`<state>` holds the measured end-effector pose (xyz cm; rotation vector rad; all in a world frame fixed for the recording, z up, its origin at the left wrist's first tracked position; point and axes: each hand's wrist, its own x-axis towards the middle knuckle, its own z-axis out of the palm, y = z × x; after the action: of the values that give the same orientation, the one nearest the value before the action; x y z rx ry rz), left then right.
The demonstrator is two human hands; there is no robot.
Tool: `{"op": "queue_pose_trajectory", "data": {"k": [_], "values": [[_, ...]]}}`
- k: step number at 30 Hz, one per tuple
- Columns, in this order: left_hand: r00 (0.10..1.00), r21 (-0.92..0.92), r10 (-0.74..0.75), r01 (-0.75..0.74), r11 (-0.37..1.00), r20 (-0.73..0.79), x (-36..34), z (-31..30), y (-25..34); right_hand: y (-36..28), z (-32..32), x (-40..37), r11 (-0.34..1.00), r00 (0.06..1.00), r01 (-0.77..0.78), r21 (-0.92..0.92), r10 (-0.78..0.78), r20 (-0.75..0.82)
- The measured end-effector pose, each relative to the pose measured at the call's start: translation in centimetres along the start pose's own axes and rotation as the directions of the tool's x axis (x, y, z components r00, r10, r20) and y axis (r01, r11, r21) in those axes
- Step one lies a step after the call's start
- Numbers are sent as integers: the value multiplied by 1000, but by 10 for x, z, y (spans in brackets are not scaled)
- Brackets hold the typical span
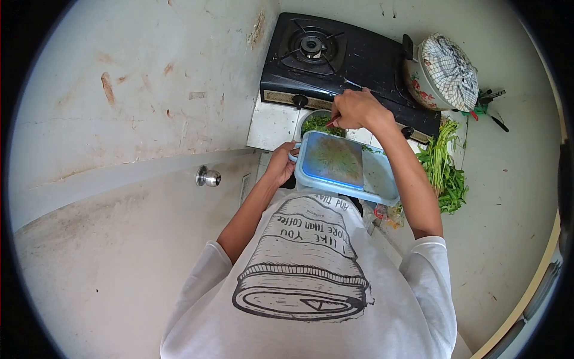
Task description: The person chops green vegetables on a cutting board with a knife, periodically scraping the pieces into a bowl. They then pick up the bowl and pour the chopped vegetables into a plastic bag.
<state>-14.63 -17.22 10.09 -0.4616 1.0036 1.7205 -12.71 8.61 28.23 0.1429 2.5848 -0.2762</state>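
My left hand [280, 163] is closed round the loop handle of a light blue cutting board [378, 173], which has a raised rim. Its inset cutting surface [332, 158] is stained, with green traces. The board tilts, its far left corner at the edge of a bowl [302, 122] of chopped greens [317, 122]. Above the bowl and the board's far edge, my right hand [360, 110] is closed round a thin red-handled tool [332, 121]. The rest of that tool is hidden or too small to make out. Bits of green lie along the board's far side.
A black gas stove [371, 57] stands behind the bowl on a white tiled counter [269, 125]. To the right are a cloth-topped pot [421, 81] and long-stemmed leafy greens [445, 170]. Plastic bags [390, 215] lie near the board. A door knob [208, 176] juts out at left.
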Motion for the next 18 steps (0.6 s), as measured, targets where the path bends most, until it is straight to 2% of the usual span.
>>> {"op": "queue_pose_trajectory", "data": {"k": [4, 7, 10, 14, 18], "values": [[999, -6, -10, 10, 1000, -30, -9, 9, 5, 20, 7, -6, 999, 998, -32, 40, 35, -54], [1000, -37, -17, 16, 999, -21, 0, -6, -1, 31, -4, -21, 979, 1000, -14, 202, 14, 1], [999, -34, -24, 23, 999, -36, 6, -10, -3, 33, 5, -21, 984, 996, 60, 169, -69, 51], [996, -70, -71, 67, 995, -52, 5, -9, -1, 49, 36, -11, 996, 999, -19, 85, 23, -48], [998, -45, -56, 54, 998, -38, 14, -38, 0, 81, 44, -30, 946, 988, 35, 323, 16, -155]]}}
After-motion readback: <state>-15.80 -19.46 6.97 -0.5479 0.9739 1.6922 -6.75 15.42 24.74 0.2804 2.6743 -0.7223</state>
